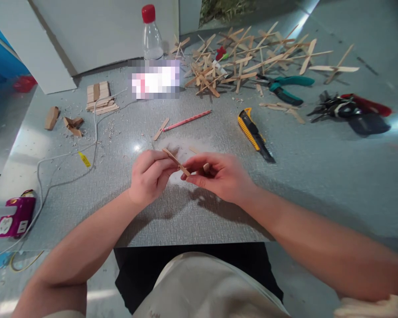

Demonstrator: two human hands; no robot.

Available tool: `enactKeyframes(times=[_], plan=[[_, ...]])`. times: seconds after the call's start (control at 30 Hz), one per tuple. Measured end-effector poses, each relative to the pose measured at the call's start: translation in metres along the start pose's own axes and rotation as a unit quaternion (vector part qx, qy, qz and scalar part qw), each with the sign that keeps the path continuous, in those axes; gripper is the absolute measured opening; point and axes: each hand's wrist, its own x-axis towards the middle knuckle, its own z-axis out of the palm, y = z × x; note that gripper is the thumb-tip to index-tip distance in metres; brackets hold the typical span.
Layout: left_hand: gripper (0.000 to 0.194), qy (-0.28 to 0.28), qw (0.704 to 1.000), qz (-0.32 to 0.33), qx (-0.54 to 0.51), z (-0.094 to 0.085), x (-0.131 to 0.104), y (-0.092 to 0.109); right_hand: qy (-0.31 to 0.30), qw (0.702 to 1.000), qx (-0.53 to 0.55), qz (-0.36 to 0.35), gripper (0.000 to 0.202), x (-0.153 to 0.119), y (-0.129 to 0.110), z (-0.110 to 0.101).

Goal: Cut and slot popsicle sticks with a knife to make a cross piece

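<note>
Both hands meet over the grey table [199, 225], near its front edge. Between them is a flat wooden stick [171, 155], held at a slant. My left hand [152, 173] pinches it from the left. My right hand [220, 176] has its thumb and fingers closed on the lower end, where more wood shows between the fingers; whether that is a second stick I cannot tell. Just beyond the hands lie a red-and-white pencil [187, 121] and a short stick piece [161, 129]. A yellow-and-black utility knife [254, 134] rests to the right, blade end toward me.
Crossed wooden sticks [239, 59] are heaped at the back. Green-handled pliers [287, 87] and a bunch of keys [338, 106] lie right. Stacked sticks [101, 97], a red-capped bottle [151, 39], a white cable [95, 128] and a purple box [16, 216] are leftward.
</note>
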Motion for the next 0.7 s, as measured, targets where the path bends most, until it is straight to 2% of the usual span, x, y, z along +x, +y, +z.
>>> enactKeyframes(times=[0.23,0.47,0.57,0.7], plan=[[0.008,0.005,0.999,-0.005,-0.036,0.003,0.001,0.005,-0.004,0.993,0.108,0.053,0.026,0.0,0.006,0.007],[0.009,0.006,0.999,0.005,-0.046,0.005,0.002,0.014,0.028,0.993,0.116,0.02,0.029,0.0,0.002,0.012],[0.007,0.023,0.998,-0.034,-0.039,0.002,0.004,0.012,0.025,0.989,0.138,0.044,0.03,0.004,0.005,0.01],[0.005,-0.022,0.995,-0.082,-0.047,0.001,0.004,0.007,0.027,0.975,0.216,0.052,0.027,0.009,0.009,0.007]])
